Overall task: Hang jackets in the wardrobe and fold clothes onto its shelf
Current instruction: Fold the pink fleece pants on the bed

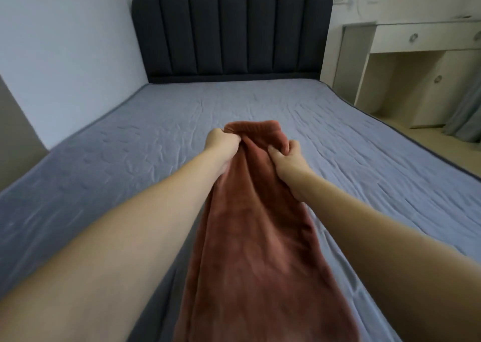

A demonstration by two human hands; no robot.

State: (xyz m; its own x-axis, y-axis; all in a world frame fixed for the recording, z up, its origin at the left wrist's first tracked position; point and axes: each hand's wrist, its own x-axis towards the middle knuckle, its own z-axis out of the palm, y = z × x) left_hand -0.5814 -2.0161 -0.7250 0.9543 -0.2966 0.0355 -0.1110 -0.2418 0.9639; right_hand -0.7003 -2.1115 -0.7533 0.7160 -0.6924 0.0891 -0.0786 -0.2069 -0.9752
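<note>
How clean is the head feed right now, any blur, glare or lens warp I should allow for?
Head view: soft, even daylight, no hard shadows or glare. Wide-angle warp bows the bed edges and stretches the forearms near the bottom. The rust-brown garment smears in its lower part, likely motion blur; the left hand and right hand gripping its top end are sharper. The headboard reads clearly.

We see a bed (260,112) with a wrinkled grey-blue sheet (351,159) filling the middle. At 12 o'clock stands its dark padded headboard (231,33) against a pale wall (65,42). At 2 o'clock sits a white desk (416,55) with 2 round knobs.
</note>
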